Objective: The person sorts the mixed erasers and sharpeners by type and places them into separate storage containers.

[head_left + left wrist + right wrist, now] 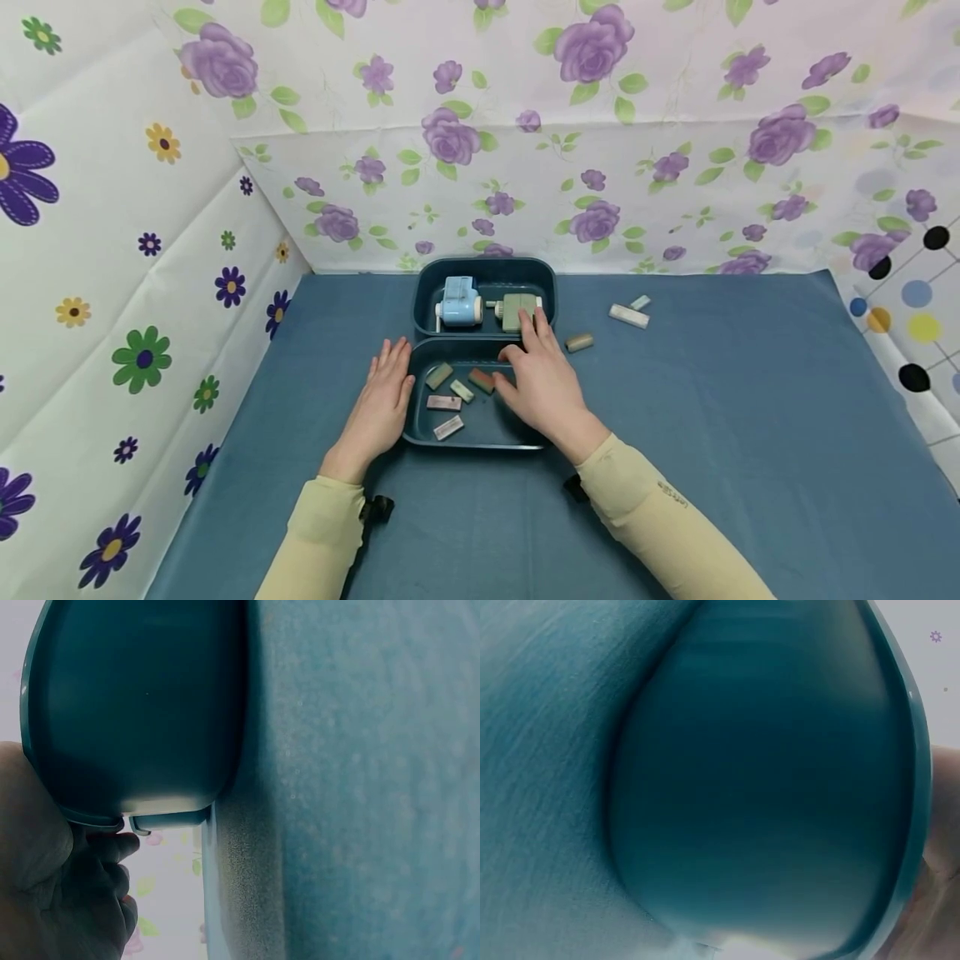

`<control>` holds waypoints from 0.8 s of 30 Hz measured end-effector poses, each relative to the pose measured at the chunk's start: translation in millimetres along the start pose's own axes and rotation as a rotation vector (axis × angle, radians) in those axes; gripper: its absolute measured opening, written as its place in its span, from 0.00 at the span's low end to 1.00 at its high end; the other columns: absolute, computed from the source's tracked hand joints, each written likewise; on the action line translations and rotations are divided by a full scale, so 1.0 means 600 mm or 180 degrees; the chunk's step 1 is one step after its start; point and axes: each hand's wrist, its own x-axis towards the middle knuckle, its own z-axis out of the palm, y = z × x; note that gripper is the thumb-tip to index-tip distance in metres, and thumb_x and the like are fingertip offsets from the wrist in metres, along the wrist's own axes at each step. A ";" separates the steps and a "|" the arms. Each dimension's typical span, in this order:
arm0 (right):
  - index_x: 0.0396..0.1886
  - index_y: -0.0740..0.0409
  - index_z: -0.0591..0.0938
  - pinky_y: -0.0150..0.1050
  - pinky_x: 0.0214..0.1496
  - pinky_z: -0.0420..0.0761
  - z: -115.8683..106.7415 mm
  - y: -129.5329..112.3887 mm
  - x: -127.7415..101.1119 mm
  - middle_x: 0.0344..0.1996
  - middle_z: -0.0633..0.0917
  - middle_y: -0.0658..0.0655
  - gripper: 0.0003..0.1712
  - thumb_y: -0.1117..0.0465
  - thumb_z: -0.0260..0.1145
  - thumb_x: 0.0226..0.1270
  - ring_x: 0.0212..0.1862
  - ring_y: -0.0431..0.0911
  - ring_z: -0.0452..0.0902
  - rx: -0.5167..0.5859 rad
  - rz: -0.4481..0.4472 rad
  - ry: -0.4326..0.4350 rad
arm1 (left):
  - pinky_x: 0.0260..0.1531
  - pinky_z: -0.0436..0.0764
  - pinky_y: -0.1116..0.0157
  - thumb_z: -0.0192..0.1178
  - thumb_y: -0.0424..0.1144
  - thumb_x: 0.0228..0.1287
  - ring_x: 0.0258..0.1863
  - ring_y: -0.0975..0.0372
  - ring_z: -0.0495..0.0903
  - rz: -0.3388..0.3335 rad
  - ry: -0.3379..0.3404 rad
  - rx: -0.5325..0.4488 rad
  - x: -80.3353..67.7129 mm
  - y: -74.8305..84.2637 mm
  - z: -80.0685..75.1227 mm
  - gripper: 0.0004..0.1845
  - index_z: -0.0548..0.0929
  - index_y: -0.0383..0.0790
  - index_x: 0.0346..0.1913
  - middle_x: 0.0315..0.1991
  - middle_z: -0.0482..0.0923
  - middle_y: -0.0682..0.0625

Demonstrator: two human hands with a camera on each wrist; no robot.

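Two dark teal trays stand end to end on the blue table. In the far tray (487, 265) lie a light blue sharpener (460, 302) and a green one (516, 307). Several small erasers lie in the near tray (480, 442), among them a brown one (482, 380) and a pink one (444, 403). My left hand (382, 392) lies flat on the cloth against the near tray's left wall (142, 705). Above that tray's right side my right hand (543, 375) stretches forward with straight fingers, whose tips reach the green sharpener. The right wrist view shows little besides the tray wall (765, 787).
Three loose erasers lie on the cloth right of the trays: a tan one (579, 342), a white one (628, 316) and a small pale green one (640, 302). Flowered sheets wall in the table at the back and left. Blue cloth (750, 433) stretches to the right.
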 end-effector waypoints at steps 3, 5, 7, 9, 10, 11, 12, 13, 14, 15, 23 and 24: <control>0.50 0.55 0.91 0.57 0.84 0.55 -0.001 0.002 -0.002 0.82 0.60 0.72 0.13 0.53 0.74 0.75 0.85 0.66 0.44 0.0000 0.0039 -0.0013 | 0.83 0.42 0.44 0.46 0.37 0.89 0.87 0.48 0.38 0.0000 -0.0007 0.0001 0.000 0.000 0.001 0.31 0.55 0.30 0.85 0.86 0.48 0.38; 0.50 0.55 0.91 0.57 0.84 0.56 -0.002 0.003 -0.004 0.83 0.59 0.71 0.13 0.52 0.74 0.75 0.85 0.65 0.43 0.0000 0.0082 -0.0022 | 0.83 0.41 0.44 0.46 0.37 0.89 0.87 0.48 0.38 -0.0004 -0.0014 -0.0011 0.000 0.000 0.000 0.31 0.55 0.30 0.85 0.87 0.48 0.38; 0.50 0.54 0.91 0.56 0.84 0.56 -0.003 0.004 -0.005 0.83 0.59 0.71 0.13 0.52 0.74 0.75 0.86 0.64 0.43 0.0005 0.0108 -0.0025 | 0.83 0.41 0.45 0.46 0.37 0.89 0.87 0.48 0.37 -0.0007 -0.0017 -0.0016 0.000 0.000 0.000 0.31 0.55 0.30 0.85 0.87 0.48 0.38; 0.50 0.54 0.90 0.56 0.84 0.56 -0.005 0.005 -0.007 0.83 0.59 0.71 0.13 0.52 0.74 0.75 0.86 0.64 0.42 0.0005 0.0127 -0.0016 | 0.83 0.41 0.45 0.46 0.37 0.89 0.87 0.48 0.37 -0.0016 -0.0013 -0.0010 0.000 0.000 -0.001 0.31 0.55 0.30 0.85 0.87 0.48 0.39; 0.50 0.54 0.91 0.56 0.84 0.56 -0.005 0.006 -0.008 0.83 0.60 0.71 0.13 0.52 0.74 0.75 0.86 0.64 0.43 0.0002 0.0131 -0.0007 | 0.83 0.41 0.45 0.47 0.37 0.89 0.87 0.49 0.37 -0.0018 -0.0011 -0.0008 -0.001 0.000 -0.001 0.31 0.55 0.30 0.85 0.87 0.48 0.39; 0.50 0.54 0.90 0.55 0.84 0.56 -0.006 0.007 -0.009 0.83 0.60 0.71 0.13 0.52 0.74 0.75 0.86 0.64 0.43 0.0007 0.0137 -0.0006 | 0.83 0.41 0.45 0.47 0.37 0.89 0.87 0.49 0.37 -0.0020 -0.0011 -0.0005 -0.001 0.000 -0.001 0.31 0.55 0.30 0.85 0.87 0.48 0.39; 0.51 0.54 0.91 0.55 0.84 0.56 -0.006 0.007 -0.010 0.82 0.60 0.71 0.13 0.52 0.74 0.75 0.86 0.64 0.43 0.0009 0.0139 -0.0004 | 0.83 0.41 0.45 0.47 0.37 0.89 0.87 0.48 0.38 -0.0020 -0.0011 -0.0002 -0.001 0.000 -0.001 0.31 0.54 0.30 0.85 0.87 0.48 0.39; 0.51 0.54 0.91 0.56 0.84 0.56 -0.007 0.008 -0.011 0.82 0.60 0.71 0.13 0.52 0.74 0.75 0.86 0.64 0.43 0.0018 0.0144 -0.0007 | 0.83 0.41 0.45 0.47 0.37 0.89 0.87 0.48 0.38 -0.0019 -0.0009 0.0004 -0.001 0.000 -0.001 0.31 0.54 0.30 0.85 0.87 0.48 0.39; 0.51 0.54 0.91 0.56 0.84 0.56 -0.008 0.009 -0.012 0.83 0.60 0.71 0.13 0.52 0.74 0.75 0.86 0.64 0.43 0.0027 0.0147 -0.0010 | 0.83 0.42 0.45 0.47 0.36 0.89 0.87 0.48 0.38 -0.0015 -0.0006 0.0006 -0.001 -0.001 0.000 0.31 0.55 0.30 0.85 0.87 0.48 0.38; 0.52 0.54 0.91 0.56 0.84 0.56 -0.008 0.010 -0.013 0.83 0.59 0.71 0.14 0.52 0.73 0.75 0.86 0.64 0.43 0.0034 0.0152 -0.0014 | 0.83 0.42 0.44 0.47 0.36 0.89 0.87 0.48 0.38 -0.0015 -0.0011 0.0003 -0.001 0.000 0.000 0.31 0.55 0.30 0.85 0.87 0.48 0.38; 0.54 0.55 0.90 0.58 0.83 0.58 -0.019 0.016 -0.021 0.83 0.58 0.70 0.15 0.52 0.73 0.76 0.86 0.63 0.41 0.0153 0.0257 -0.0039 | 0.83 0.41 0.45 0.46 0.37 0.89 0.87 0.48 0.38 -0.0002 -0.0019 -0.0004 -0.002 0.000 0.000 0.31 0.54 0.30 0.85 0.87 0.48 0.38; 0.54 0.55 0.90 0.59 0.83 0.59 -0.020 0.017 -0.022 0.83 0.58 0.70 0.15 0.52 0.73 0.76 0.86 0.64 0.41 0.0157 0.0269 -0.0037 | 0.83 0.41 0.45 0.45 0.37 0.90 0.87 0.48 0.37 -0.0003 -0.0019 -0.0001 -0.002 0.000 0.000 0.31 0.54 0.30 0.85 0.87 0.48 0.38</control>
